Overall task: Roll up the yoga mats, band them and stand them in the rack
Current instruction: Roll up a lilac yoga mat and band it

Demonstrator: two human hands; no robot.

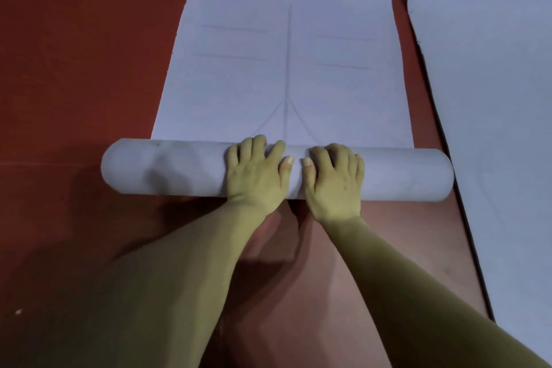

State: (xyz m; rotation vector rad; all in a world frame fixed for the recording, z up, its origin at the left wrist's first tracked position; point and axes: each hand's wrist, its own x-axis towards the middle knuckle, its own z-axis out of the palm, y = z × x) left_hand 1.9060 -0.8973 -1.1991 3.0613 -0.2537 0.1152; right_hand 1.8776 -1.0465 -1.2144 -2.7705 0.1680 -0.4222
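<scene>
A pale lavender yoga mat (286,63) lies on the red floor, stretching away from me, with faint line markings down its middle. Its near end is wound into a thick roll (167,169) lying across the view. My left hand (255,170) and my right hand (334,176) press side by side on top of the roll's middle. Their fingers lie over its far side and the thumbs nearly touch. No band and no rack are in view.
A second lavender mat (493,104) lies flat on the right, its dark edge running close to the roll's right end. Red floor (74,54) spreads to the left and in front of me.
</scene>
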